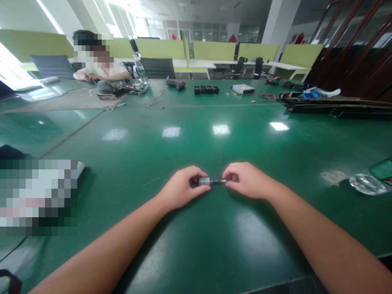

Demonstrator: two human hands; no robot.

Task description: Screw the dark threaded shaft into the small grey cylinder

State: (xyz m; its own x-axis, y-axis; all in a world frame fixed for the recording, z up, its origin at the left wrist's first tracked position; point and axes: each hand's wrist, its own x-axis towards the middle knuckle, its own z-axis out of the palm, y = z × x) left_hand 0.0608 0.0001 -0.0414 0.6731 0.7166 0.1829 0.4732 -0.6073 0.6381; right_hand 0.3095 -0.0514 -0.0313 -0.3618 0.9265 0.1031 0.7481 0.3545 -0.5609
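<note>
Low over the green table [196, 147], my left hand [180, 185] is closed around a short silver-grey metal cylinder [204, 181]. A thin dark rod [218, 181] runs from the cylinder's right end toward my right hand [245, 179]. The thumb and fingers of that hand pinch the rod's far end. Cylinder and rod lie in one line, roughly level, between the two hands. Whether they are one piece or two fitted together I cannot tell. My fingers hide both outer ends.
A blurred-out boxy object [36, 192] stands at the left, with a cable below it. At the right are a glass ashtray [367, 183] and a green pack [382, 169]. Across the table sit a person [102, 67], a bottle [140, 69], a black block [206, 90] and long dark strips [339, 107].
</note>
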